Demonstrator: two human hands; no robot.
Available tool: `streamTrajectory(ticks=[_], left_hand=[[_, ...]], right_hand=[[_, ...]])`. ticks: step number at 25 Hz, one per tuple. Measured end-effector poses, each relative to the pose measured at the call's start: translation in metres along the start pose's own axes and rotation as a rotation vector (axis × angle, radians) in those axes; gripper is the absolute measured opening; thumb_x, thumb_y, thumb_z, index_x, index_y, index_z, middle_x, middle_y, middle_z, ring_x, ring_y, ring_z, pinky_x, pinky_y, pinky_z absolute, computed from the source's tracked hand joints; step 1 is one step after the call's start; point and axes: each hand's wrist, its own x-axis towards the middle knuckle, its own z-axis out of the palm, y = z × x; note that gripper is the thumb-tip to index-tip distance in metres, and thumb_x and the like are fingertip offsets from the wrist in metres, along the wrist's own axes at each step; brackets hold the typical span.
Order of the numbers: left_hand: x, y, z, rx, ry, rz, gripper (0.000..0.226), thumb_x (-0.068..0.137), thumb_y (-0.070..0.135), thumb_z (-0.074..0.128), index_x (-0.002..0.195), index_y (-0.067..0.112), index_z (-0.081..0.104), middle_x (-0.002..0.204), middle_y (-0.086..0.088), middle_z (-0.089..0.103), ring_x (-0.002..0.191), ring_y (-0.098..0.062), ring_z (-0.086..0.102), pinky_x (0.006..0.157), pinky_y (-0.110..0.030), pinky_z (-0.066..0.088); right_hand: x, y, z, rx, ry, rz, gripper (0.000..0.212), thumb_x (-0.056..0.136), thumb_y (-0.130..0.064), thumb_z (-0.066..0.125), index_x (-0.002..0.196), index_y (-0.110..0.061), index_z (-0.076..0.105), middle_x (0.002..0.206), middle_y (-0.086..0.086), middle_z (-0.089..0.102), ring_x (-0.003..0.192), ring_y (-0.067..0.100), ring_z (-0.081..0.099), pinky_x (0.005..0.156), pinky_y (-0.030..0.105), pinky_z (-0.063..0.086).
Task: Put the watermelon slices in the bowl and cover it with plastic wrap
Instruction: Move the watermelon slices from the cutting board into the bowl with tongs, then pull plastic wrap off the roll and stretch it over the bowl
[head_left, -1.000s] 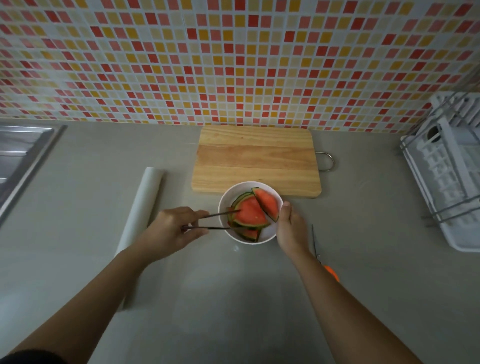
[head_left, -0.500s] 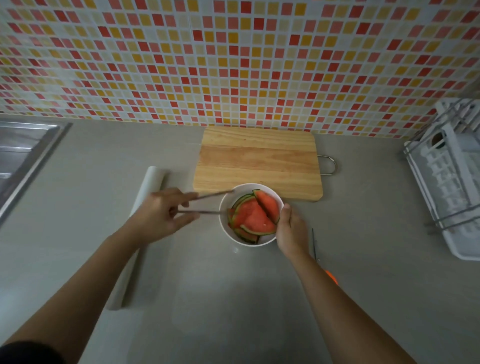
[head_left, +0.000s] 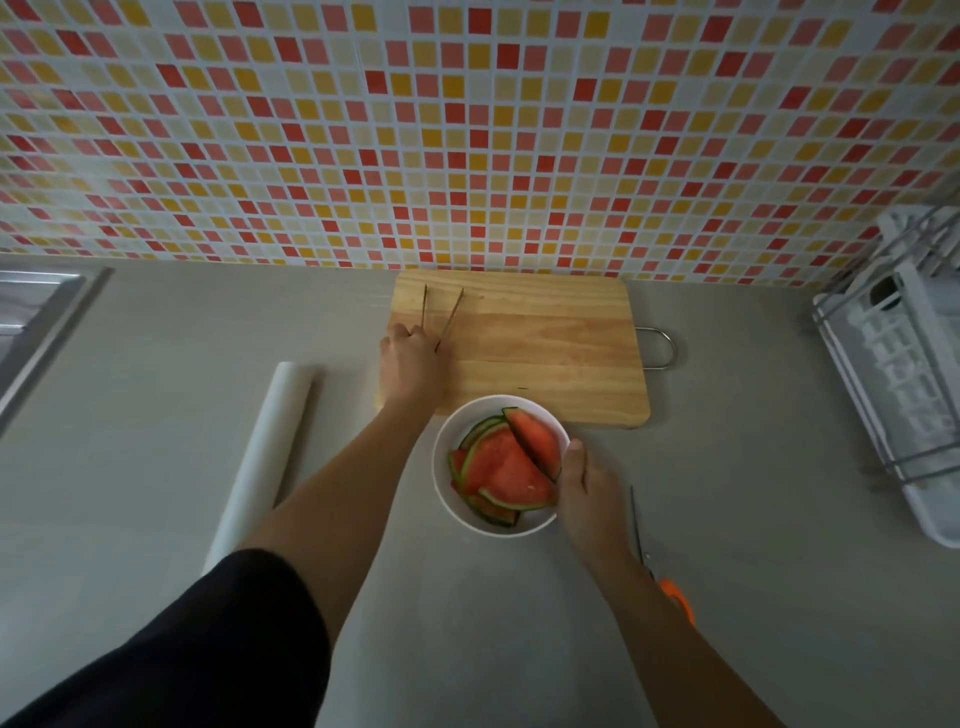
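- Head view: the left hand (head_left: 411, 364) is closed around a pair of tongs (head_left: 441, 314) over the far left of the cutting board (head_left: 545, 353); the right hand (head_left: 587, 488) grips the rim of the white bowl (head_left: 444, 488) on the desk (head_left: 156, 467).
- The watermelon slices (head_left: 506, 470) sit heaped in the bowl, one tilted up against the rim.
- The plastic wrap roll (head_left: 260, 462) lies untouched to the left.
- Risks: the raised slice could poke through or lift the wrap; reaching across could nudge the bowl; scissors (head_left: 660, 561) lie close under the right forearm.
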Motion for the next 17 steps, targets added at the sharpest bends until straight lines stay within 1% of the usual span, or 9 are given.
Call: streamTrajectory(ticks=[2,5,7,8,9,10,11,14,17], left_hand=[[0.003,-0.003,0.003,0.022,-0.031,0.012,0.04,0.097,0.036,0.046,0.112,0.001,0.06,0.12,-0.02,0.051,0.11,-0.036,0.047,0.092,-0.043,0.042],[0.0,-0.003,-0.005,0.059,-0.077,0.017,0.062,0.096,0.048,0.041,0.133,-0.001,0.043,0.131,-0.022,0.046,0.118,-0.037,0.043,0.098,-0.045,0.039],[-0.012,-0.003,-0.016,-0.049,-0.01,0.004,0.064,0.098,0.047,0.036,0.141,-0.001,0.034,0.13,-0.022,0.046,0.118,-0.037,0.044,0.097,-0.044,0.038],[-0.024,-0.004,-0.022,-0.137,0.036,0.027,0.055,0.1,0.041,0.036,0.136,0.0,0.04,0.12,-0.022,0.051,0.112,-0.037,0.048,0.09,-0.042,0.04],[-0.039,-0.007,-0.026,-0.209,0.056,0.061,0.044,0.1,0.033,0.037,0.125,0.0,0.051,0.105,-0.021,0.056,0.102,-0.038,0.054,0.079,-0.039,0.04],[-0.056,-0.011,-0.027,-0.239,0.034,0.092,0.037,0.101,0.028,0.037,0.109,-0.001,0.06,0.09,-0.02,0.057,0.091,-0.038,0.058,0.069,-0.035,0.037],[-0.075,-0.013,-0.027,-0.242,-0.028,0.107,0.039,0.101,0.025,0.036,0.094,-0.001,0.063,0.082,-0.02,0.058,0.083,-0.038,0.059,0.065,-0.032,0.033],[-0.117,-0.019,-0.029,-0.279,-0.212,0.035,0.048,0.102,0.034,0.03,0.082,0.006,0.064,0.079,-0.013,0.061,0.077,-0.028,0.053,0.068,-0.029,0.032],[-0.142,-0.024,-0.036,-0.341,-0.186,0.03,0.049,0.102,0.036,0.032,0.076,0.006,0.062,0.074,-0.007,0.06,0.073,-0.025,0.053,0.064,-0.029,0.032]], right_hand=[[-0.001,-0.001,-0.001,0.003,-0.005,-0.005,0.039,0.098,-0.032,0.028,0.069,-0.018,0.049,0.059,-0.006,0.049,0.063,0.021,0.05,0.055,0.031,0.028],[-0.002,-0.003,-0.001,0.003,-0.001,0.005,0.038,0.098,-0.032,0.028,0.072,-0.018,0.052,0.063,-0.006,0.051,0.065,0.018,0.049,0.059,0.029,0.028],[-0.003,-0.005,-0.002,-0.01,-0.003,0.001,0.038,0.098,-0.032,0.028,0.074,-0.017,0.053,0.067,-0.003,0.053,0.067,0.018,0.049,0.061,0.029,0.03],[-0.003,-0.005,-0.002,-0.018,0.0,-0.003,0.038,0.098,-0.032,0.027,0.074,-0.017,0.053,0.068,-0.002,0.054,0.067,0.019,0.049,0.061,0.03,0.03],[-0.003,-0.005,-0.003,-0.022,0.001,-0.008,0.039,0.098,-0.032,0.027,0.074,-0.017,0.053,0.068,-0.001,0.054,0.068,0.02,0.05,0.061,0.03,0.03],[-0.003,-0.007,-0.004,-0.024,-0.005,-0.009,0.039,0.098,-0.032,0.027,0.073,-0.017,0.053,0.067,-0.002,0.054,0.069,0.022,0.051,0.061,0.03,0.03],[-0.002,-0.008,-0.004,-0.028,-0.015,-0.005,0.039,0.098,-0.032,0.027,0.074,-0.016,0.052,0.068,-0.001,0.054,0.071,0.025,0.053,0.062,0.031,0.03],[-0.002,-0.011,-0.008,-0.046,-0.041,-0.009,0.04,0.098,-0.032,0.027,0.077,-0.012,0.055,0.077,0.009,0.06,0.081,0.031,0.057,0.065,0.031,0.032],[-0.017,-0.005,-0.013,-0.051,-0.025,-0.042,0.039,0.098,-0.031,0.029,0.075,-0.014,0.055,0.083,0.016,0.065,0.083,0.032,0.059,0.067,0.031,0.035]])
